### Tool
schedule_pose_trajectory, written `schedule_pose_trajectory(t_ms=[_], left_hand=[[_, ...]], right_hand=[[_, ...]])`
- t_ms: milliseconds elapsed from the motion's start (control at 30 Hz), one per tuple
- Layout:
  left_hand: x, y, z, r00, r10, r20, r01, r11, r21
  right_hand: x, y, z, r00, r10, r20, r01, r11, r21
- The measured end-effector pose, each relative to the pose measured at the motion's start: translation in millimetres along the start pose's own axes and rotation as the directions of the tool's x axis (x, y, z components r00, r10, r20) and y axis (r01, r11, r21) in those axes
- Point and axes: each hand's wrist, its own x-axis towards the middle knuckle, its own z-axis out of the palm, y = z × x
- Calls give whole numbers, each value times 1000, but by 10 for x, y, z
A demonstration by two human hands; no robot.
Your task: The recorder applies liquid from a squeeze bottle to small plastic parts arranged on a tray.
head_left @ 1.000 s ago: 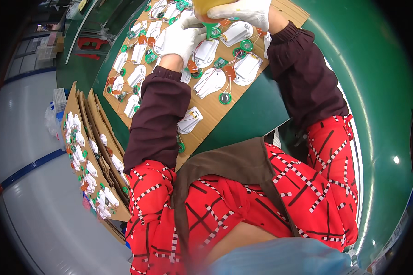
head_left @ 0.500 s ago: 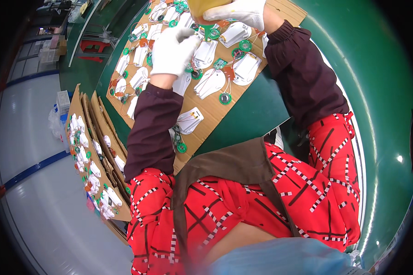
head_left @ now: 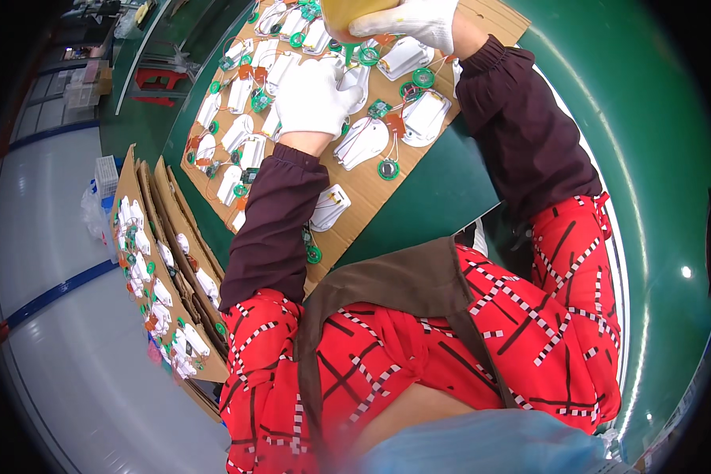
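My right hand (head_left: 419,22), in a white glove, is wrapped around a yellow squeeze bottle (head_left: 354,17) at the top edge of the view. The bottle is tipped down, and its narrow green nozzle (head_left: 349,52) points at the parts below; its upper end is out of view. Just under the nozzle is a white plastic housing (head_left: 359,79), partly covered by my gloved left hand (head_left: 312,99). The left fingers are curled, with thumb and forefinger at the housing's edge. Round green-rimmed discs, small green circuit boards and thin wires lie around it.
A cardboard sheet (head_left: 371,207) on the green table (head_left: 442,186) carries several more wired white housings (head_left: 362,142). More cardboard sheets with similar parts (head_left: 159,272) stand tilted at my left. A red stool (head_left: 159,83) and clear plastic boxes (head_left: 83,91) are farther off.
My left hand has moved right and slightly down, from above the parts to the housing beneath the nozzle. The right hand and bottle have barely shifted.
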Motion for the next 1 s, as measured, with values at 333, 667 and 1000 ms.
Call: schedule_pose_trajectory(t_ms=[333, 667, 1000], left_hand=[[-17, -61, 45, 987, -155, 52, 161, 977, -140], [-30, -49, 74, 976, -196, 100, 212, 958, -192], [-22, -37, 71, 982, -175, 66, 185, 962, -200]], right_hand=[[68, 147, 29, 975, -222, -21, 222, 975, 6], [37, 165, -2, 975, -220, 29, 216, 971, 101], [32, 11, -71, 970, -242, 21, 243, 967, -73]])
